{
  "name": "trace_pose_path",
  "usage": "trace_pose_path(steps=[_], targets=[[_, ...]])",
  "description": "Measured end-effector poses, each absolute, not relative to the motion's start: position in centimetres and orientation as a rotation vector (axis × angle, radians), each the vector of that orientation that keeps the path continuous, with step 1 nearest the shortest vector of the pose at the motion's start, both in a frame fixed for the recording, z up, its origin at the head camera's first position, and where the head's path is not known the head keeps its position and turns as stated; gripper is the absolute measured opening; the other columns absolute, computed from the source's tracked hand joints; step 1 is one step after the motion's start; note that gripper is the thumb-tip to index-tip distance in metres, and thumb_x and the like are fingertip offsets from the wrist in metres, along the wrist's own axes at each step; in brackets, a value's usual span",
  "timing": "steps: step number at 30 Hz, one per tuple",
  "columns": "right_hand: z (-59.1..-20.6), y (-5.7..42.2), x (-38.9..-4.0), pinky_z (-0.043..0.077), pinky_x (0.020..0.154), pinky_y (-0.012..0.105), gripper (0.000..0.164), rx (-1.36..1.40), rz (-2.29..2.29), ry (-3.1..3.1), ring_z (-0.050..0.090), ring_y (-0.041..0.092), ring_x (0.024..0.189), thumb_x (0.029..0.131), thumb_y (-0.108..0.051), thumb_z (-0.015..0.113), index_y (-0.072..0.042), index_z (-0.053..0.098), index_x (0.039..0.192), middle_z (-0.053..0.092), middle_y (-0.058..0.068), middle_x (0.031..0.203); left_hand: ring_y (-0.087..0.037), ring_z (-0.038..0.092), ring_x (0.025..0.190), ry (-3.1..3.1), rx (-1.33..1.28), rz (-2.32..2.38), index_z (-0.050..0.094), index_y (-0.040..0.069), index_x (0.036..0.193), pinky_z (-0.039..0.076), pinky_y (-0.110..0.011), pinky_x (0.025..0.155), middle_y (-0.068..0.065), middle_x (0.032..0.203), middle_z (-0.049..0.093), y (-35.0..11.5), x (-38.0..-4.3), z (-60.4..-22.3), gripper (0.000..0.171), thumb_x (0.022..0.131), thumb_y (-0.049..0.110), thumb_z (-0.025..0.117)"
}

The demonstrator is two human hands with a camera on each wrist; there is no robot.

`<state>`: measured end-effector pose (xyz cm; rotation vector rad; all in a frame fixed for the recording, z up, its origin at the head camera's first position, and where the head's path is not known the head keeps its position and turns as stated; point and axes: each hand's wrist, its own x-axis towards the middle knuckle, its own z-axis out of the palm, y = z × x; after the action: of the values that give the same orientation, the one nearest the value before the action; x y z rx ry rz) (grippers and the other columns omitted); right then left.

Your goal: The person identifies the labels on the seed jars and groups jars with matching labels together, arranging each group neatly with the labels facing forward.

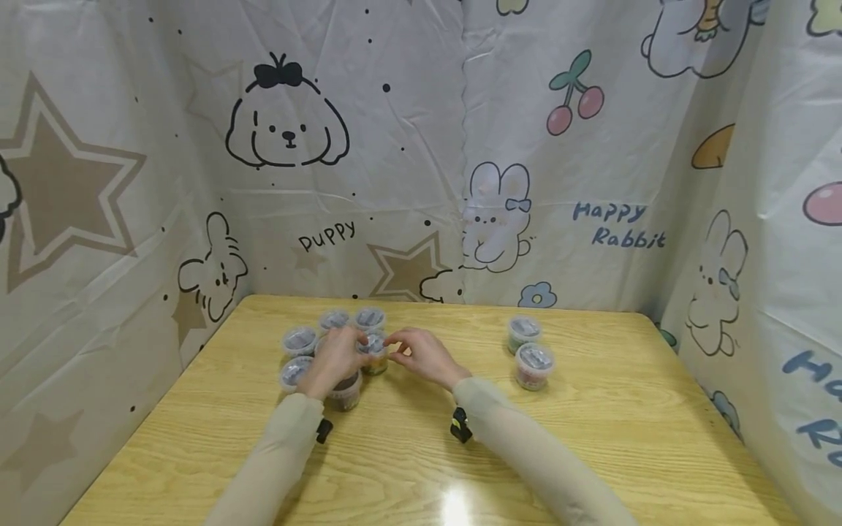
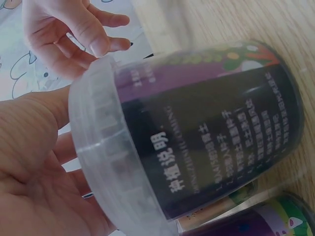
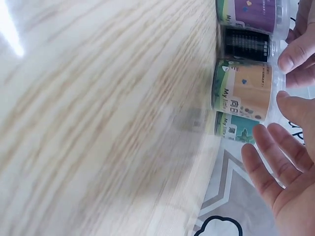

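Observation:
At the left cluster of small lidded cups, both hands are at an orange-labelled cup (image 3: 251, 91). My left hand (image 1: 338, 358) reaches over the cluster, thumb and fingertips at the left edge of that cup's clear lid. Opposite, my right hand (image 1: 424, 354) has its thumb at the lid's right edge and its other fingers spread. A cup with a dark printed label (image 2: 206, 132) is large in the left wrist view and partly hides the left fingers. Purple-labelled (image 3: 253, 14) and green-labelled (image 3: 236, 127) cups flank the orange one.
More lidded cups, one (image 1: 300, 340) at the left and one (image 1: 370, 318) at the back, complete the cluster. Two others, a greenish cup (image 1: 524, 333) and a pinkish cup (image 1: 534, 367), are at the right. A printed curtain (image 1: 408, 146) surrounds the wooden table (image 1: 408, 460).

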<state>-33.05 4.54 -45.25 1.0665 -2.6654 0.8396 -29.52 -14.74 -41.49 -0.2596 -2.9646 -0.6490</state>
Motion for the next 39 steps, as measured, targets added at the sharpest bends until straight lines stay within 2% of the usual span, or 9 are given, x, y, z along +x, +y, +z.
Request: trace_pose_path(steps=[5, 11, 16, 22, 27, 31, 36, 39], targets=[[-45.2, 4.1, -33.0, 0.056, 0.083, 0.028, 0.024, 1.088, 0.807, -2.649, 0.069, 0.018, 0.095, 0.093, -0.022, 0.069, -0.015, 0.07, 0.115, 0.069, 0.003, 0.119, -0.016, 0.059, 0.063, -2.973, -0.261, -0.624, 0.073, 0.003, 0.103, 0.05, -0.028, 0.055, -0.013, 0.101, 0.072, -14.7, -29.7, -41.4, 0.03, 0.083, 0.024, 0.08], [-45.4, 3.7, -32.9, 0.055, 0.087, 0.032, 0.025, 1.089, 0.795, -2.671, 0.068, 0.022, 0.1, 0.091, -0.021, 0.071, -0.013, 0.068, 0.113, 0.069, 0.005, 0.12, -0.016, 0.056, 0.063, -2.963, -0.266, -0.609, 0.071, 0.008, 0.085, 0.045, -0.027, 0.053, -0.006, 0.083, 0.068, -14.6, -29.7, -41.4, 0.019, 0.081, 0.024, 0.081], [-45.7, 3.5, -32.9, 0.055, 0.088, 0.032, 0.02, 1.034, 0.775, -2.69, 0.067, 0.02, 0.102, 0.09, -0.022, 0.072, -0.014, 0.066, 0.107, 0.07, 0.003, 0.114, -0.016, 0.054, 0.063, -2.919, -0.324, -0.566, 0.068, 0.012, 0.075, 0.043, -0.027, 0.054, -0.002, 0.076, 0.066, -14.4, -29.5, -41.6, 0.019, 0.081, 0.024, 0.081], [-46.0, 3.5, -33.0, 0.056, 0.09, 0.033, 0.016, 1.018, 0.801, -2.677, 0.068, 0.021, 0.104, 0.091, -0.023, 0.071, -0.015, 0.065, 0.103, 0.072, 0.003, 0.112, -0.016, 0.056, 0.065, -2.862, -0.378, -0.546, 0.068, 0.01, 0.075, 0.045, -0.028, 0.056, -0.006, 0.08, 0.068, -14.1, -29.3, -41.8, 0.02, 0.08, 0.022, 0.082], [-46.2, 3.8, -33.0, 0.057, 0.089, 0.033, 0.014, 1.035, 0.885, -2.661, 0.067, 0.021, 0.104, 0.092, -0.021, 0.07, -0.012, 0.064, 0.102, 0.072, 0.004, 0.109, -0.016, 0.053, 0.064, -2.87, -0.375, -0.576, 0.068, 0.01, 0.076, 0.043, -0.028, 0.056, -0.004, 0.078, 0.067, -13.9, -29.3, -41.9, 0.019, 0.08, 0.022, 0.082], [-46.3, 4.5, -32.8, 0.057, 0.088, 0.031, 0.015, 1.035, 0.99, -2.639, 0.067, 0.021, 0.106, 0.092, -0.02, 0.069, -0.011, 0.064, 0.104, 0.07, 0.005, 0.109, -0.017, 0.052, 0.07, -2.86, -0.395, -0.622, 0.067, 0.012, 0.075, 0.042, -0.03, 0.061, -0.002, 0.078, 0.066, -13.6, -29.3, -41.9, 0.019, 0.081, 0.023, 0.081], [-45.8, 5.6, -32.8, 0.056, 0.093, 0.038, 0.014, 1.037, 1.071, -2.592, 0.065, 0.022, 0.111, 0.092, -0.02, 0.069, -0.012, 0.063, 0.102, 0.069, 0.004, 0.111, -0.018, 0.051, 0.074, -2.78, -0.459, -0.706, 0.065, 0.012, 0.076, 0.042, -0.033, 0.068, -0.002, 0.077, 0.065, -13.1, -29.4, -41.9, 0.02, 0.082, 0.022, 0.081], [-45.4, 6.2, -32.7, 0.054, 0.097, 0.04, 0.013, 1.039, 1.091, -2.579, 0.064, 0.021, 0.109, 0.092, -0.02, 0.069, -0.012, 0.063, 0.1, 0.069, 0.004, 0.108, -0.017, 0.048, 0.068, -2.747, -0.481, -0.811, 0.064, 0.01, 0.078, 0.04, -0.03, 0.063, -0.002, 0.074, 0.061, -12.8, -29.3, -41.8, 0.02, 0.083, 0.022, 0.079]])
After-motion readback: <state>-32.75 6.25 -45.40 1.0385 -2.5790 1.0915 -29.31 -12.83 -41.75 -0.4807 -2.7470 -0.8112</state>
